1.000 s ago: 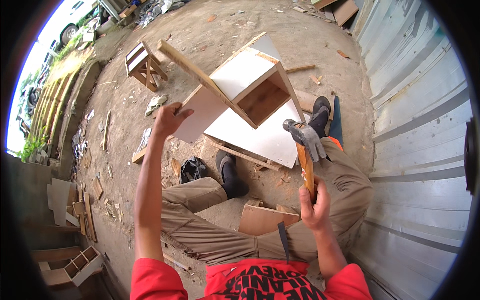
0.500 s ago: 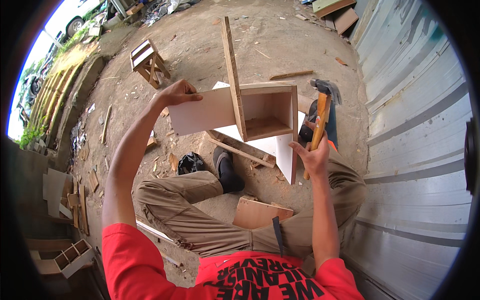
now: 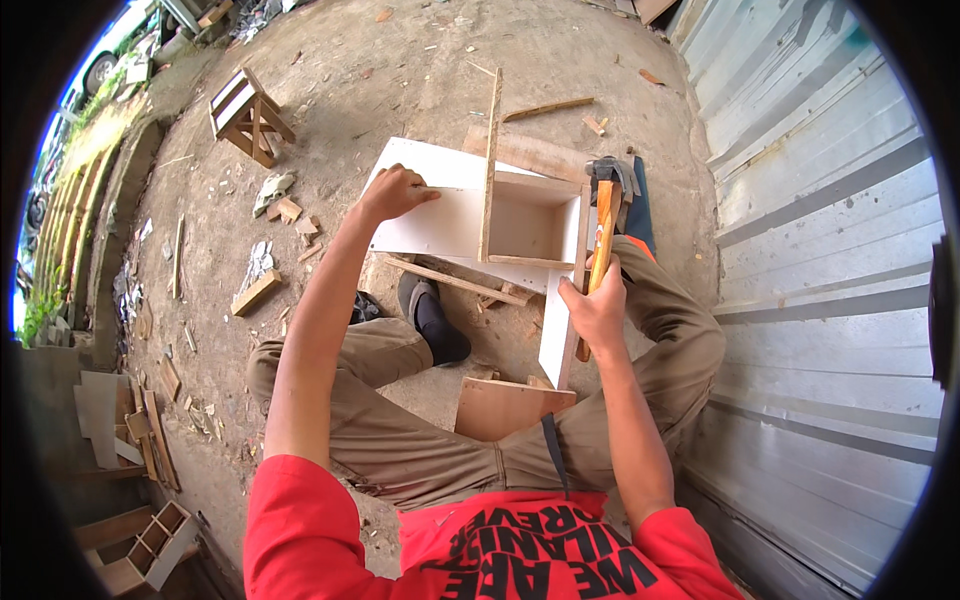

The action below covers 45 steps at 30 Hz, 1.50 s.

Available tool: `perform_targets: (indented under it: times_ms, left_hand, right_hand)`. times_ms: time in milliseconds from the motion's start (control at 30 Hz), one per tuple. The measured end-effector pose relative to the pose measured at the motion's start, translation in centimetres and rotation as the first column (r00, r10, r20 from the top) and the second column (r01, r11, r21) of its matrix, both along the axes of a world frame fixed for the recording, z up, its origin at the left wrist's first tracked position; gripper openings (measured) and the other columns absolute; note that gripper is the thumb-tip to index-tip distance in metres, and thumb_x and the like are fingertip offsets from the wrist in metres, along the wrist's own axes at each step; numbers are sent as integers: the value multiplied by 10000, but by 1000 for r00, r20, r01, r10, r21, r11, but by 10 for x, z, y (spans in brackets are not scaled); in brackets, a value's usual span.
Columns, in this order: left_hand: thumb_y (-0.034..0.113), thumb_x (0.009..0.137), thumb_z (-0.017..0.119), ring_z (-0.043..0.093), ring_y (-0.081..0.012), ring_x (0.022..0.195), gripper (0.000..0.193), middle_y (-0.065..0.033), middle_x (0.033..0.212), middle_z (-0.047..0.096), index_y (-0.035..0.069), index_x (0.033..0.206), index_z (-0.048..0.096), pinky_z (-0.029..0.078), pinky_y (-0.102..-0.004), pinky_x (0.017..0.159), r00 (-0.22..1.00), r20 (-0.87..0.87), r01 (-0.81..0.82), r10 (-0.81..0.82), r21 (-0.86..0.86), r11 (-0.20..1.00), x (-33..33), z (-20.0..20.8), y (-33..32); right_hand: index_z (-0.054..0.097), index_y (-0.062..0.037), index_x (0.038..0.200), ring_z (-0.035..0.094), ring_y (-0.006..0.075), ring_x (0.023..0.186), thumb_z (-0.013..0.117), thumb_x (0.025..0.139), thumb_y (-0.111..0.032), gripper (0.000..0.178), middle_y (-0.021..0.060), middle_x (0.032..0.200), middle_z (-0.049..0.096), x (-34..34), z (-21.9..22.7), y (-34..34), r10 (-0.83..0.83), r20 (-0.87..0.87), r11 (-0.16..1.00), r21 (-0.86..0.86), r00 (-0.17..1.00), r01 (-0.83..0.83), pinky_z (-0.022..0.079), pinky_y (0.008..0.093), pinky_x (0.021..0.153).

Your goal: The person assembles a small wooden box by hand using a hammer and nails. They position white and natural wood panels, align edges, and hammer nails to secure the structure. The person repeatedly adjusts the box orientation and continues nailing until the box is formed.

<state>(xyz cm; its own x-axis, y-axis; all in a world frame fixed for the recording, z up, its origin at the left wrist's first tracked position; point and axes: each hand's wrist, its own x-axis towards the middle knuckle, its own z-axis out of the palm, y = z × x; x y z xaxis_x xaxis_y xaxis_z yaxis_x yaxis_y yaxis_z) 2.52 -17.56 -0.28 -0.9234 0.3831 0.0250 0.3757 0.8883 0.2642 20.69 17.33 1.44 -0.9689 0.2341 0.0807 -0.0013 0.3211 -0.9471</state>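
Observation:
In front of me is a box-like wooden assembly (image 3: 530, 222) with an open compartment, white panels and a long upright strip (image 3: 493, 130). My left hand (image 3: 398, 193) is closed on the upper edge of the white panel (image 3: 450, 222) at its left side. My right hand (image 3: 601, 308) wraps round the wooden handle of a claw hammer (image 3: 604, 225), head up. The right thumb reaches to a white board (image 3: 557, 335) hanging below the compartment. Behind and under the assembly lies a larger white board (image 3: 408, 152), partly covered.
A small wooden stool (image 3: 250, 115) stands at the far left. Corrugated metal sheeting (image 3: 815, 270) rises along my right. Between my legs sits a brown board piece (image 3: 510, 408). Wood offcuts (image 3: 257, 293) litter the dirt floor, with a divided wooden tray (image 3: 160, 545) at lower left.
The assembly has turned and come down nearer the white board behind it, its upright strip now almost edge-on. Both hands moved with it, the hammer drawing closer to its right side. My view shifted too.

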Motion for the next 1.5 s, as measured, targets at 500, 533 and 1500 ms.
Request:
perform_targets:
  times_ms: [500,533,1500]
  left_hand:
    - [116,832,695,538,-325,1246,852,-288,1406,498,-20,1553,262,430,-397,1021,866,494,-494,77,821,286,-46,37,146]
    - [90,839,671,548,-318,1227,823,-280,1401,506,-21,1549,272,435,-395,1011,881,467,-470,73,848,246,-44,30,147]
    - [424,1064,433,444,-310,1395,576,-216,1464,507,25,1479,441,333,-375,1141,861,483,-504,161,852,140,-48,10,157]
  right_hand:
    - [487,7,1015,588,155,684,760,768,-138,395,127,819,623,-21,19,-3,42,138,999,16,990,-45,506,325,654]
    - [496,9,1010,589,154,691,774,779,-164,401,125,821,625,-22,18,-3,46,140,999,18,989,-49,505,323,658]
    - [315,-106,1571,391,6,458,467,984,-87,607,-5,770,527,-194,188,6,552,686,773,-208,474,-599,341,180,347]
